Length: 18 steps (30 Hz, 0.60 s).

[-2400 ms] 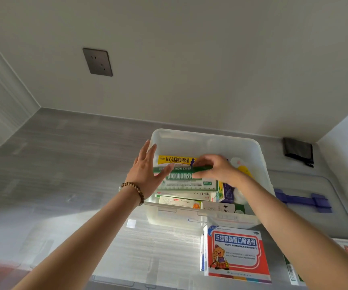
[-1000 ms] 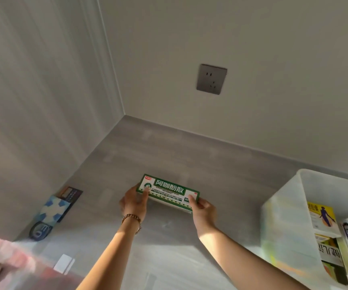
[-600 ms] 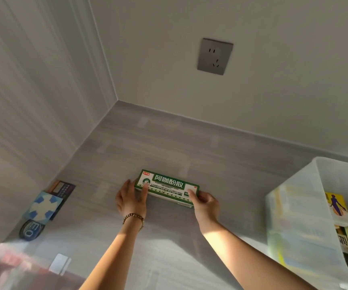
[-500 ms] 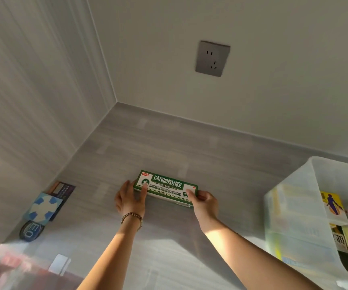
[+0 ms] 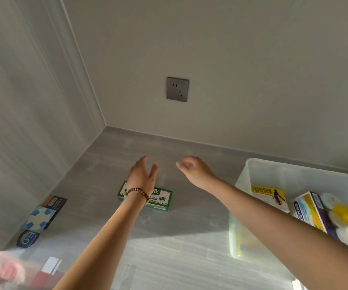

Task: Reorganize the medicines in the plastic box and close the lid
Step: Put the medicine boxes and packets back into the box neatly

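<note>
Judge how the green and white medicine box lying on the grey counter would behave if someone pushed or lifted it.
The green and white medicine box lies flat on its broad face, so a push would probably slide it, not tip or roll it. It looks like thin cardboard: likely light, and apt to dent if squeezed. The counter looks smooth, so it may slide easily.

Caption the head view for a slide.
Both hands, left and right, hover empty above a green medicine box lying on the grey counter, beside the open plastic box.

Translucent plastic box [image 5: 244, 181], glossy cardboard carton [image 5: 162, 198], matt grey wood-grain counter [image 5: 185, 243].
</note>
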Available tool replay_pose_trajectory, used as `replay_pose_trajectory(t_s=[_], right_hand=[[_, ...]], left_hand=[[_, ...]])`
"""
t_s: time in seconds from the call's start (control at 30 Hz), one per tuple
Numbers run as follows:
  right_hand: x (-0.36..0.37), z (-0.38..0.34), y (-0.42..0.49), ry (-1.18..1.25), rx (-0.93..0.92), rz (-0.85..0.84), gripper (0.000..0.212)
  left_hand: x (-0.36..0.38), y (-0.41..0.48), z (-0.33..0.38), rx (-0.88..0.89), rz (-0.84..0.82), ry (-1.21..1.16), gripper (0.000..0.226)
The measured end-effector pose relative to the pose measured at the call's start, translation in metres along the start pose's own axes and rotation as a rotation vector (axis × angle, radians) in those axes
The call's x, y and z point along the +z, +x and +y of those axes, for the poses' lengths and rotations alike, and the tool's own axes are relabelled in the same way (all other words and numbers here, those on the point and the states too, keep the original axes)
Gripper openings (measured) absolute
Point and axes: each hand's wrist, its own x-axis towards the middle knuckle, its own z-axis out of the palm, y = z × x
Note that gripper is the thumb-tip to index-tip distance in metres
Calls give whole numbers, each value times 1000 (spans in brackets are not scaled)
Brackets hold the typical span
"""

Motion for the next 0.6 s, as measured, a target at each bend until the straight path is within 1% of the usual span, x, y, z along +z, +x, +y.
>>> replay_pose_trajectory(t_s=[0.13, 0.2, 0.37, 0.5, 0.6], right_hand=[[-89, 16, -35, -182, -134, 117, 60], [-130, 39, -60, -256, -162, 127, 64], [-211, 117, -134, -438, -88, 147, 75], [-250, 179, -194, -444, -32, 206, 76], [-263, 223, -232, -397, 10, 271, 74]], left_hand=[[9, -30, 83, 207, 19, 75, 55], [18, -54, 121, 298, 12, 90, 53], [56, -121, 194, 484, -70, 172, 56], [91, -177, 229, 561, -148, 229, 62], [118, -215, 239, 543, -208, 272, 68]])
